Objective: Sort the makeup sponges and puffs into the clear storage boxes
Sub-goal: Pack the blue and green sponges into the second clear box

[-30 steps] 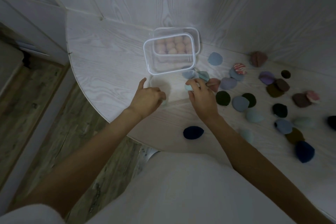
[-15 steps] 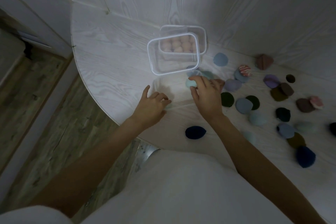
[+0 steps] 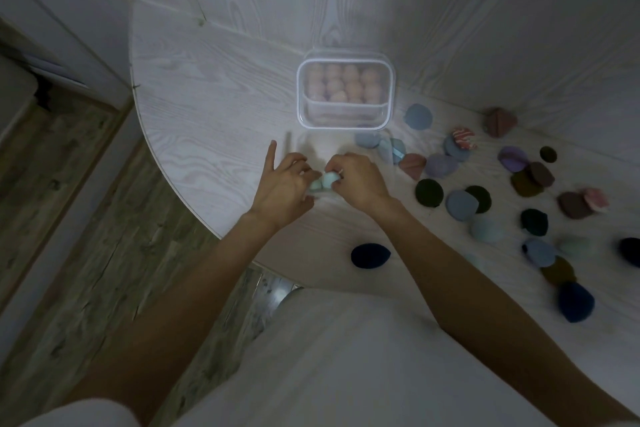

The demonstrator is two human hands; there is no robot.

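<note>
Pale-blue sponges (image 3: 322,182) sat pinched between both hands over the white wood-grain table (image 3: 207,121).

The left hand (image 3: 284,189) curled its fingers onto one, index finger stretched out; the right hand (image 3: 360,180) was closed round the other. Beyond them stood a clear storage box (image 3: 345,91) of peach sponges, lidded, with loose puffs (image 3: 460,204) scattered to the right, well apart from the hands.
</note>
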